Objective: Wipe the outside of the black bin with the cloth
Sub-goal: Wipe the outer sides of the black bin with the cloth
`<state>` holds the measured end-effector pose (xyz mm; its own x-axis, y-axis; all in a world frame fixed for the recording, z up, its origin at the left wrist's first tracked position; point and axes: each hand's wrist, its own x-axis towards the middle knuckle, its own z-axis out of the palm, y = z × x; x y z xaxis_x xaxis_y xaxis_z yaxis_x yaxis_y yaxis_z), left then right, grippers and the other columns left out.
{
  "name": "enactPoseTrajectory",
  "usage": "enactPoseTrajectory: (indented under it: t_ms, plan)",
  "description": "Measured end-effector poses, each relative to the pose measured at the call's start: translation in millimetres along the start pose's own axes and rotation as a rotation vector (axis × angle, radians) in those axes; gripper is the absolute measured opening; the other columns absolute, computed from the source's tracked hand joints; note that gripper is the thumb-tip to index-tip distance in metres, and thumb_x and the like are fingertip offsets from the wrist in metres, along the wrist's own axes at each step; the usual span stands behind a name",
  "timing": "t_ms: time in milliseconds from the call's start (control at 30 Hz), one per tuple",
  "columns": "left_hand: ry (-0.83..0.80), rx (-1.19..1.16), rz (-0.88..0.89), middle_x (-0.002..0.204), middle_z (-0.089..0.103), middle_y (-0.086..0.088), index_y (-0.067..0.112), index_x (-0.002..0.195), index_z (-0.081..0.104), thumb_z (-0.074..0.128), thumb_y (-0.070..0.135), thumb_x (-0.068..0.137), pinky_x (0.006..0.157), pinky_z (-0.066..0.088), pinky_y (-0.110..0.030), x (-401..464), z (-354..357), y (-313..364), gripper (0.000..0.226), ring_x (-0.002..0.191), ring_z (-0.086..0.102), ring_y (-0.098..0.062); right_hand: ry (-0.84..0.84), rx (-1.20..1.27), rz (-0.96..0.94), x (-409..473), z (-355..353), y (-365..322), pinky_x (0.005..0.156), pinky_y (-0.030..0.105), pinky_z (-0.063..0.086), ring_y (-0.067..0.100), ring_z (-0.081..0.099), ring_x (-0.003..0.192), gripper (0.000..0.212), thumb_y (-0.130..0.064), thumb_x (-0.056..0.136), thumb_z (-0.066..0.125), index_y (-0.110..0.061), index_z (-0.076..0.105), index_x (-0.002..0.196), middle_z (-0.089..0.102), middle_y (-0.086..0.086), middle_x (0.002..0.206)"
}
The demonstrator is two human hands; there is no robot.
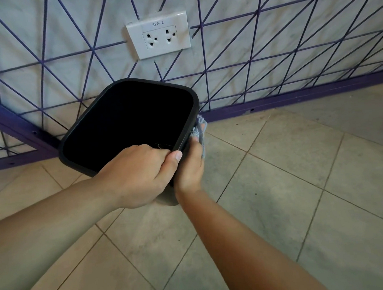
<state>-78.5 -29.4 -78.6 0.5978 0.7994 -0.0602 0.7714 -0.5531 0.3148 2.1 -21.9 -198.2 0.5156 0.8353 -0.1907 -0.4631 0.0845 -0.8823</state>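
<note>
Left hand [140, 170] grips near rim of black bin [73, 138], fingers hooked inside, thumb outside. Right hand [190, 167] presses fuzzy grey cloth [199, 127] against bin's right outer wall, fingers hidden behind cloth. Bin: smooth plastic, rounded-square mouth, tilted, on beige floor tiles [279, 206]. Behind: marble-look wall with purple lines, white double socket [159, 34] labelled "8PP-2".
</note>
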Motion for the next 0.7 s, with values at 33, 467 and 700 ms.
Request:
enactPoseTrajectory:
  t_ms: [33, 467, 700]
  plan:
    - [-0.009, 0.0, -0.002, 0.06, 0.06, 0.004, 0.027, 0.067, 0.057, 0.018, 0.052, 0.099, 0.059, 0.045, -0.032, -0.8, -0.5, -1.0, 0.056, 0.059, 0.059, -0.011, -0.031, 0.007, -0.056, -12.0, 2.0, -5.8, 0.143, 0.046, 0.021, 0.012, 0.03, 0.172, 0.088, -0.065, 0.096, 0.038, -0.026, 0.042, 0.175, 0.039, -0.007, 0.183]
    - [-0.003, -0.009, 0.04, 0.05, 0.05, 0.006, 0.031, 0.059, 0.041, 0.023, 0.046, 0.101, 0.053, 0.032, -0.024, -0.3, -1.0, 0.7, 0.048, 0.049, 0.051, -0.009, -0.104, -0.146, -0.239, -37.6, -13.4, 4.2, 0.145, 0.048, 0.016, 0.012, 0.02, 0.175, 0.084, -0.053, 0.106, 0.032, -0.011, 0.027, 0.178, 0.027, 0.0, 0.187]
    - [-0.012, -0.023, 0.041, 0.053, 0.055, 0.006, 0.035, 0.062, 0.046, 0.022, 0.049, 0.1, 0.054, 0.039, -0.029, -0.5, 0.4, -6.1, 0.047, 0.052, 0.056, -0.012, -0.078, -0.049, -0.184, -51.1, 2.3, -8.9, 0.144, 0.044, 0.017, 0.007, 0.02, 0.174, 0.083, -0.056, 0.102, 0.034, -0.022, 0.029, 0.178, 0.029, -0.009, 0.186]
